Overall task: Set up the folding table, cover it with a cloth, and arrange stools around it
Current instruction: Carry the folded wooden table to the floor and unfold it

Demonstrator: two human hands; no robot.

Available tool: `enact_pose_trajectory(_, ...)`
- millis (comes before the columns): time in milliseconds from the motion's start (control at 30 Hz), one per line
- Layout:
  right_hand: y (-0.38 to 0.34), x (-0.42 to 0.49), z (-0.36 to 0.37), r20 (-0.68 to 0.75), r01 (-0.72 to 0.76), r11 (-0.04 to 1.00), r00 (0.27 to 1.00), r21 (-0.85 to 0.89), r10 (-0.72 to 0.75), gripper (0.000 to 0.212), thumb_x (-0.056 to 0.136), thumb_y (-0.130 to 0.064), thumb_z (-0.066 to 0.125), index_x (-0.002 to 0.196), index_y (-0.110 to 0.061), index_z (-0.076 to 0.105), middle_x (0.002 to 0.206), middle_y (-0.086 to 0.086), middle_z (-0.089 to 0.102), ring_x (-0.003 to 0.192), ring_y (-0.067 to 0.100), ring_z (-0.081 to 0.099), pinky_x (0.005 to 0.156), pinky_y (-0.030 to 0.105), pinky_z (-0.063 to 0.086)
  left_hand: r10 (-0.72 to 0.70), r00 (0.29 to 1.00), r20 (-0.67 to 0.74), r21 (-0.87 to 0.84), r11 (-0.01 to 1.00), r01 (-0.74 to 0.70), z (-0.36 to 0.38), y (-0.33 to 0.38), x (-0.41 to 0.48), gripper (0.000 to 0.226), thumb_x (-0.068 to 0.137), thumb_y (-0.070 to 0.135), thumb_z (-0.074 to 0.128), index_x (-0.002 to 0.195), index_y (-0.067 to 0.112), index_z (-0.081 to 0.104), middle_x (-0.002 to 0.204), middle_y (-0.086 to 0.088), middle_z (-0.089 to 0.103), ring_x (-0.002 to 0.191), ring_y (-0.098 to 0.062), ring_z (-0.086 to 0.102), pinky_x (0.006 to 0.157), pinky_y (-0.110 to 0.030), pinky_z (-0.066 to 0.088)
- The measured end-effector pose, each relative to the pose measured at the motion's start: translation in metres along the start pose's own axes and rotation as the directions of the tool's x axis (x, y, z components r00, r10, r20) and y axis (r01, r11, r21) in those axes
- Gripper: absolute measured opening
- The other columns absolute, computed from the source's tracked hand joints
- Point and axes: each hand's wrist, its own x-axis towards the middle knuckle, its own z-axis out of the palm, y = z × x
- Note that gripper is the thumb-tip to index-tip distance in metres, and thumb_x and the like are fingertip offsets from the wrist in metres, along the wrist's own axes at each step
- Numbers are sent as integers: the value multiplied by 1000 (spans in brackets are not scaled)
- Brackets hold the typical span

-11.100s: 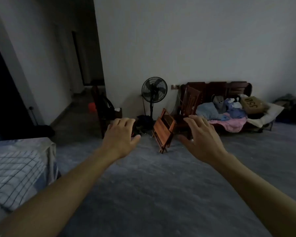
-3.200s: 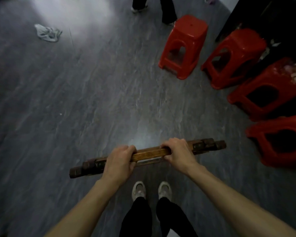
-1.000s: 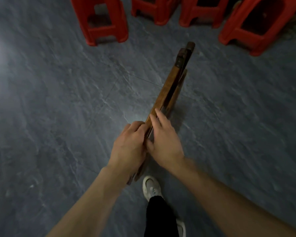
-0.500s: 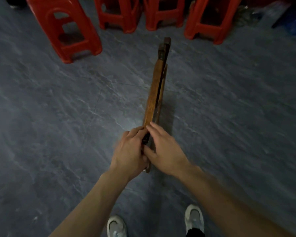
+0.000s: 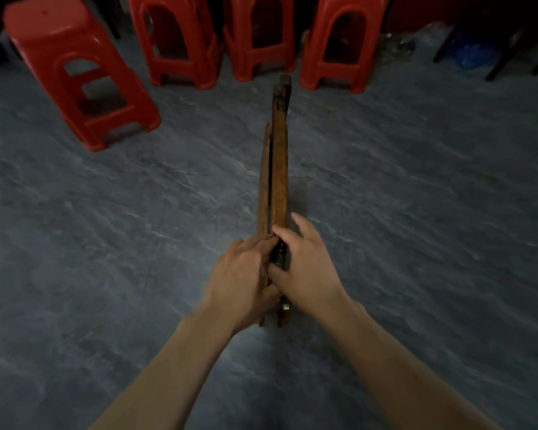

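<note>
We have the folding table (image 5: 278,169) shut flat and set on edge, running straight away from us, and both hands clamp its near end. Our left hand (image 5: 239,280) wraps the thinner left leaf, its fingers (image 5: 255,243) curled and pressed together. Our right hand (image 5: 308,268) hooks over the thicker right leaf with fingers a little spread; the thumb seems to lie by the slot between the leaves, though blur keeps us from being sure. Whether the table's lower edge rests on the floor (image 5: 416,212) we cannot tell. The chief risk, as we judge it, is a pinch: fingertips sit right at the seam, so if the leaves snap about their hinge as we part them, skin gets caught. A second is tipping, since a panel balanced on edge and held at one end only may twist and fall sideways. A third is room: three red stools (image 5: 258,38) stand in a row just beyond the table's far end, with a fourth stool (image 5: 75,72) off to the left of that end, and opening legs may knock them. The table is worn brown wood in long narrow slats, with what look like dark fittings at both ends, hard and likely heavy. The stools are glossy moulded plastic, tapered, with arched cutouts. The floor around the table is smooth, grey and stone-patterned, perhaps slippery for wooden feet
</note>
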Motion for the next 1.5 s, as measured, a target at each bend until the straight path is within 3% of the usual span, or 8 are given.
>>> enact_pose_trajectory(233, 16, 9, 7, -271, 134, 988, 956, 74, -110, 28, 74, -34, 68, 94, -15, 73, 103, 1, 68, 96, 12, 61, 78, 20, 52, 173, 983, -67, 104, 981, -166, 5, -5, 16, 40, 78, 39, 60, 117, 29, 65, 112, 11, 63, 97, -7, 59, 78, -5, 35)
enact_pose_trajectory(400, 16, 5, 5, -275, 120, 991, 956, 60, -99, 31, 71, -38, 60, 87, -17, 74, 88, -1, 72, 83, 12, 66, 77, 36, 56, 269, 955, -127, 143, 957, -251, 12, -2, 16, 33, 80, 23, 65, 112, 20, 68, 104, 2, 63, 95, -18, 60, 75, -15, 36)
enact_pose_trajectory(667, 25, 13, 20, -355, 172, 975, 928, 144, -111, 30, 63, -42, 57, 82, -29, 76, 74, -13, 73, 64, -8, 62, 58, 17, 52, 317, 909, -269, 190, 943, -273, 27, -13, 10, 26, 84, 17, 61, 109, 16, 65, 100, -2, 62, 95, -23, 59, 75, -26, 39)
enact_pose_trajectory(900, 31, 12, 28, -354, 197, 961, 928, 193, -119, 38, 70, -49, 62, 104, -33, 70, 78, -30, 57, 71, -26, 51, 56, -1, 36, 290, 901, -324, 109, 957, -269, 38, -25, 3, 19, 89, 20, 53, 107, 19, 58, 90, 9, 50, 88, -18, 56, 65, -20, 28)
enact_pose_trajectory(1033, 39, 11, 32, -329, 226, 935, 935, 272, -130, 54, 78, -59, 61, 123, -29, 67, 117, -16, 67, 106, -5, 57, 81, 8, 39, 282, 881, -380, 69, 958, -277, 44, -32, 6, 17, 92, 26, 51, 108, 22, 57, 93, 7, 54, 83, -16, 56, 66, -27, 37)
enact_pose_trajectory(1167, 49, -1, 40, -307, 288, 921, 930, 263, -203, 55, 90, -54, 59, 138, -28, 55, 140, -10, 55, 127, 2, 48, 104, 18, 34, 231, 900, -369, -38, 964, -263, 49, -39, 1, 33, 101, 28, 44, 131, 22, 54, 121, 4, 60, 109, -11, 56, 93, -31, 46)
enact_pose_trajectory(1333, 66, -22, 51, -309, 333, 850, 927, 409, -214, 64, 83, -58, 64, 140, -35, 48, 133, -18, 57, 120, -6, 51, 103, 29, 45, 257, 896, -363, -231, 907, -353, 66, -55, -16, 39, 98, 33, 51, 137, 29, 48, 128, 17, 57, 112, 5, 54, 89, -13, 45)
enact_pose_trajectory(1500, 92, -42, 72, -198, 276, 902, 955, 332, -219, 108, 59, -69, 78, 149, -39, 27, 146, -19, 40, 132, -4, 39, 105, 19, 35, 206, 913, -353, -298, 900, -318, 101, -76, -34, 43, 94, 30, 60, 130, 44, 41, 122, 32, 49, 108, 7, 55, 79, -8, 45)
